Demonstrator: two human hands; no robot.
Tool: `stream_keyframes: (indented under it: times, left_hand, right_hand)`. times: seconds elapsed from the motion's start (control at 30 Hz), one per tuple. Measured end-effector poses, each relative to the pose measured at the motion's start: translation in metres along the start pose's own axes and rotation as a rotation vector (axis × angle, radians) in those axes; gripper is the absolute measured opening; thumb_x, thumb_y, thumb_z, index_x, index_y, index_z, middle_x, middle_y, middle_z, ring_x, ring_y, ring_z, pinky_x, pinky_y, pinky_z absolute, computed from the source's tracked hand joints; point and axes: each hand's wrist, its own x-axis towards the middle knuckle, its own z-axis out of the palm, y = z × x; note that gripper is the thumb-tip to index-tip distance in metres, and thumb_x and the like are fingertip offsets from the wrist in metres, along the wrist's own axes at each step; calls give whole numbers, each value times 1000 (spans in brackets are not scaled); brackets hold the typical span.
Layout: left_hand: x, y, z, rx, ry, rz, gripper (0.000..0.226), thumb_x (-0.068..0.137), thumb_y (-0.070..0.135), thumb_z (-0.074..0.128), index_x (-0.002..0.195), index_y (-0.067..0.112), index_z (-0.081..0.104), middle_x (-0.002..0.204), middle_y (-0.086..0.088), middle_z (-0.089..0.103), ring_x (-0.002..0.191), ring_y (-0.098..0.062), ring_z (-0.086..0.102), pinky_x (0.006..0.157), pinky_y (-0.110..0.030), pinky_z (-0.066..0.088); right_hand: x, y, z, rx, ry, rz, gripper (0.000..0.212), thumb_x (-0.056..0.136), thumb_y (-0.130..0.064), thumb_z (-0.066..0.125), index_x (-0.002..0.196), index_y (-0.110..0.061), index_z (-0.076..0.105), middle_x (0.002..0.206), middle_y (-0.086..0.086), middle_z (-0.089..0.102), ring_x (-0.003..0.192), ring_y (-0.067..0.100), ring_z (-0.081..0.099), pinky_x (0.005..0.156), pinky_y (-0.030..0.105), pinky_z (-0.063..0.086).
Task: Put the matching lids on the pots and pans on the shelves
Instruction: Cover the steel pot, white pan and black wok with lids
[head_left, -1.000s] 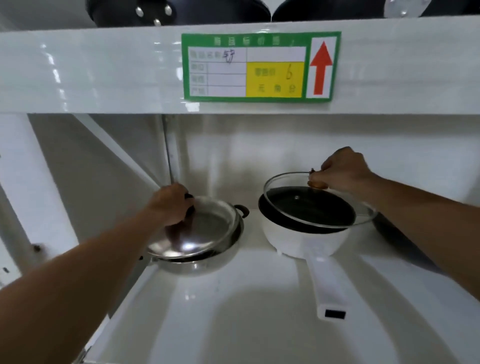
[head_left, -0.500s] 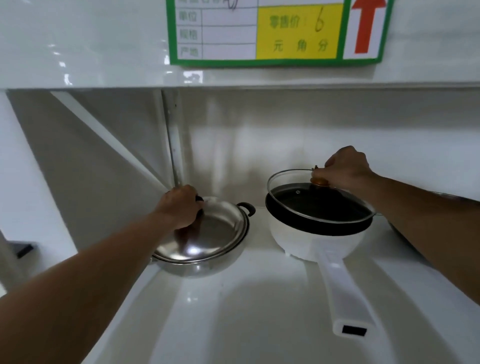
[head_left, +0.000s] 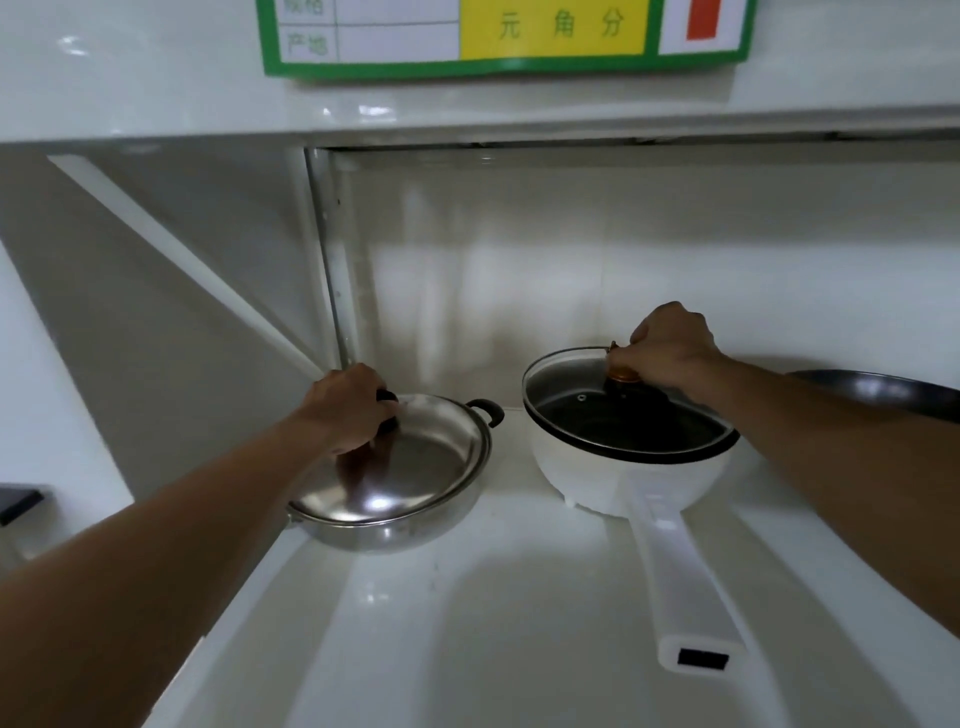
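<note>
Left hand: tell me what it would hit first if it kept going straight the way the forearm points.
The left hand points up and right across the steel lid. Going on, it would probably meet the pan's black side handle first, then the back wall; depth is unclear.

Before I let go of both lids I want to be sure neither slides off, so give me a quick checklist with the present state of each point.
1. Steel lid level on the steel pan: not ok, its left edge overhangs the rim.
2. Glass lid seated on the white pot: not ok, it sits tilted, its near right edge overhanging the rim.
3. Left hand on the steel lid's knob: ok, closed around it.
4. Right hand on the glass lid's knob: ok.
5. Pan and pot apart on the shelf: ok, a gap shows between them.
6. Lids fit their rims: cannot tell until they settle.
</note>
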Motion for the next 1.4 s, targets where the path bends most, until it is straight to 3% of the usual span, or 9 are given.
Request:
stream_keyframes:
  times: [0.23,0.67,0.8,1.0,1.13,1.2,1.3,1.37,1.4]
  left_hand:
    - [1,2,-4,0,-29,9,33,86,39,63,103,13,73,104,-15,73,100,-36,65,77,-33,46]
    - [-3,6,-11,-34,-61,6,27,85,34,66,99,14,77,96,-13,75,89,-31,64,72,-31,45]
    - [-2,5,-14,-43,-71,22,26,83,33,69,99,14,79,96,-11,76,95,-32,67,80,-35,54]
    - [-2,3,-15,-27,-75,61,26,82,33,68,94,13,80,91,-11,76,89,-31,67,77,-34,55]
    - [-5,3,-14,-16,-78,54,26,84,32,67,91,10,79,89,-13,75,87,-31,68,74,-33,53]
    - [-6,3,-15,-14,-81,52,27,85,33,66,89,10,79,88,-13,75,88,-31,69,74,-32,52]
    - [-6,2,-16,37,-131,24,36,85,44,61,90,12,75,100,-17,73,93,-34,68,75,-32,48]
    - [-10,5,-20,4,-166,-47,50,84,56,57,117,20,64,127,-19,63,113,-37,61,87,-36,46]
    - [-14,9,-24,-26,-167,-103,69,81,64,56,139,28,48,140,-19,54,123,-40,54,98,-40,43]
  right_hand:
    - [5,5,0,-34,-13,-10,50,56,-39,81,93,-6,71,90,14,71,87,31,66,77,37,59]
    - [6,12,-1,-52,-91,-30,49,53,-42,77,80,-2,67,70,12,60,73,28,61,52,27,40]
    - [5,4,-3,-113,-127,-55,38,58,-32,78,60,-10,47,59,6,46,59,26,47,49,26,32]
    - [6,1,-1,-211,-116,-64,44,54,-37,75,57,-12,40,61,5,45,55,22,42,48,27,29]
    - [2,-1,1,-198,-85,-34,41,58,-37,75,59,-10,44,64,6,50,62,25,51,48,26,29]
    - [-4,-2,-2,-208,-81,-40,40,64,-39,76,65,-7,52,71,8,55,77,31,60,50,26,33]
    - [-18,-3,-22,-243,-106,-67,68,71,-57,74,110,-2,62,109,14,66,108,36,61,78,35,51]
    - [-29,1,-52,-205,-99,-98,82,76,-65,67,127,-1,56,127,16,63,117,35,58,93,36,50]
    - [-36,6,-72,-204,-89,-114,85,78,-68,62,130,-1,56,134,15,60,122,34,56,95,33,47]
